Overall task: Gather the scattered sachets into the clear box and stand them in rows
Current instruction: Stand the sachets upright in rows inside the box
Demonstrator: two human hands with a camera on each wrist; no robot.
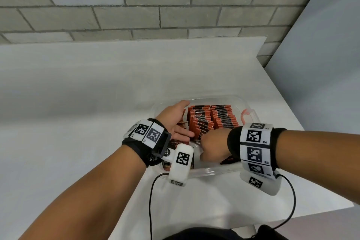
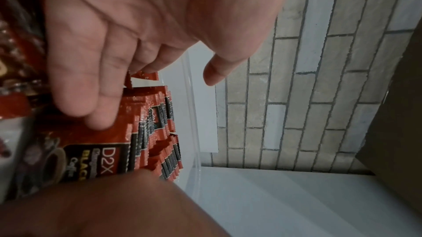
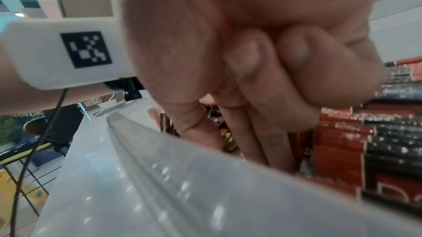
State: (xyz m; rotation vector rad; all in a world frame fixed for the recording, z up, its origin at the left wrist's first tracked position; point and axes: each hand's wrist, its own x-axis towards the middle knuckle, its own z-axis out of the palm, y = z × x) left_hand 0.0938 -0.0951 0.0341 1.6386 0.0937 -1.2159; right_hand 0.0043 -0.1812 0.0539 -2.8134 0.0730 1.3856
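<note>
A clear box point(image 1: 214, 172) stands on the white table. Inside it, red-and-black sachets point(image 1: 212, 118) stand on edge in two rows. My left hand point(image 1: 173, 121) is in the box's left side. Its fingers point(image 2: 95, 78) lie straight against the face of the front sachet point(image 2: 95, 148), thumb held apart. My right hand point(image 1: 211, 142) reaches down at the near end of the rows. In the right wrist view its thumb point(image 3: 185, 121) and two straight fingers point(image 3: 255, 143) pinch a sachet point(image 3: 215, 119); the other fingers are curled in.
A few loose sachets point(image 1: 228, 160) lie flat on the box floor near its front wall point(image 3: 182, 177). An orange clip point(image 1: 245, 115) sits on the box's right side. The table point(image 1: 97, 103) ends close on the right; a brick wall stands behind it.
</note>
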